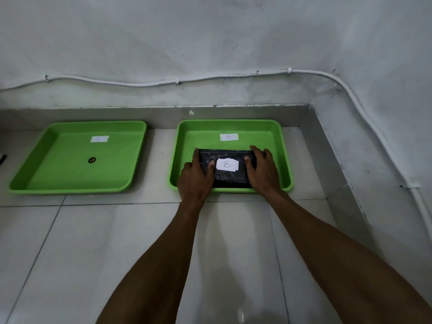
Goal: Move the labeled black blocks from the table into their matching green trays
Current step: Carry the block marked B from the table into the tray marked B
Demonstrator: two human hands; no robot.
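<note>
While both forearms reached out over the tiled table (93, 242), the left hand (195, 177) and right hand (261, 170) were clamped on the short ends of the black block marked B (230, 177), thumbs on top, fingers wrapped over the sides. Under the fingers lay the floor of the right green tray (284, 160), whose own label, beyond the fingertips, read B. Judged step: placement. Release would follow. Left of the fingers, the other tray (30, 174) held no block.
</note>
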